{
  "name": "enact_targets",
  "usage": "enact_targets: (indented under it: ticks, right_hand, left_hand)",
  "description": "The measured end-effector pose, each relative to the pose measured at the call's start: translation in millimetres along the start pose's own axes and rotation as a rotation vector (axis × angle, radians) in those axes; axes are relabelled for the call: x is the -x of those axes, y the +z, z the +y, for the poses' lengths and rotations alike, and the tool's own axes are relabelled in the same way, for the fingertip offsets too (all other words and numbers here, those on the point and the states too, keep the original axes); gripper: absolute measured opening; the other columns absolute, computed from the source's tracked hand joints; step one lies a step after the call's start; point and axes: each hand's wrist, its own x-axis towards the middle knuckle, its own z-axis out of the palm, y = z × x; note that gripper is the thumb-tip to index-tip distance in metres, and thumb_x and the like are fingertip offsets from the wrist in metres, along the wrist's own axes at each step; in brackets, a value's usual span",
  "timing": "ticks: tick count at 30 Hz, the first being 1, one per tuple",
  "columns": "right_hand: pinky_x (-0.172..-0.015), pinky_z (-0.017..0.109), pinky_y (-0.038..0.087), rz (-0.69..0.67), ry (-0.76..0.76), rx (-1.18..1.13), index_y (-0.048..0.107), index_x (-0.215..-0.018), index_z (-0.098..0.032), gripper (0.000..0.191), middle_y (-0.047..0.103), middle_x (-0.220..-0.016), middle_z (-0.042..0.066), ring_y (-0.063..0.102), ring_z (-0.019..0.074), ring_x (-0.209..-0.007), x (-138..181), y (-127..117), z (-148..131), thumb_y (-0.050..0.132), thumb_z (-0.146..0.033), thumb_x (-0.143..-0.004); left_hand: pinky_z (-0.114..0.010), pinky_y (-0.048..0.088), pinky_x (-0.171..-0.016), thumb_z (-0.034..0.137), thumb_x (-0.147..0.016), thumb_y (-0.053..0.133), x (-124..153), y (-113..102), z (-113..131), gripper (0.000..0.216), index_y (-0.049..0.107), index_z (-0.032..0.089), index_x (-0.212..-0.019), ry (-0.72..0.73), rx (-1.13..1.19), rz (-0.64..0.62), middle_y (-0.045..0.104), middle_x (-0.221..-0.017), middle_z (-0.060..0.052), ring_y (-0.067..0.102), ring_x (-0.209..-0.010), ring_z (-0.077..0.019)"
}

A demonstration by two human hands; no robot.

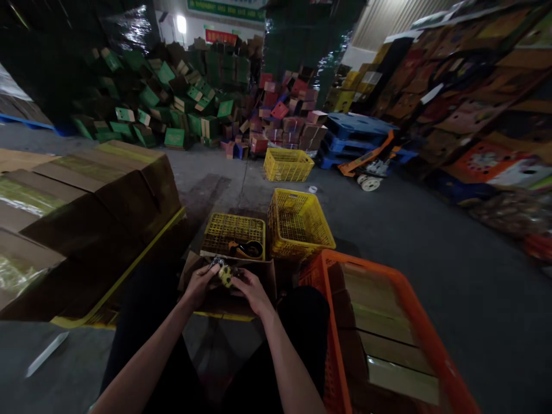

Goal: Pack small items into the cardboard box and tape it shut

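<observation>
My left hand [201, 283] and my right hand [252, 288] are both closed on a small yellow-and-dark item [225, 276], one at each side of it. Something shiny and clear, like plastic film [216, 262], shows at its left end; its exact kind is too dim to make out. Just beneath the hands is an open cardboard box [269, 276] with its flaps folded out, and its inside is dark. Beyond the box, a tape dispenser [250, 249] with an orange-yellow part lies on a yellow plastic crate [215, 226].
Taped cartons [99, 172] are stacked at the left. An orange crate [388, 270] filled with cartons stands close on the right. Two more yellow crates, one nearer [323, 227] and one farther [288, 167], sit ahead. A pallet jack [371, 164] stands by blue pallets [360, 123].
</observation>
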Motion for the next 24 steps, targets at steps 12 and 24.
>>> enact_targets:
  ticks: [12,24]
  right_hand:
    - [-0.065,0.030,0.053,0.202,-0.053,-0.043,0.079,-0.090,-0.019,0.043,0.077,-0.091,0.006,0.069,0.0237,-0.083,0.2,-6.9,-4.6,0.080,-0.057,-0.070]
    - [-0.064,0.032,0.054,0.198,-0.052,0.018,0.078,-0.086,-0.019,0.041,0.073,-0.078,0.003,0.066,0.0224,-0.074,-0.7,-9.6,-3.0,0.080,-0.056,-0.070]
  left_hand:
    - [-0.031,0.056,-0.074,0.051,-0.059,0.089,-2.0,-1.3,0.0,0.052,0.076,0.013,-0.092,-0.009,0.061,0.038,0.075,-0.088,-0.008,0.070,-0.079,-0.0203]
    - [-0.030,0.057,-0.076,0.047,-0.067,0.088,9.7,6.7,7.9,0.063,0.070,0.015,-0.118,-0.065,0.010,-0.223,0.075,-0.102,-0.011,0.072,-0.085,-0.0225]
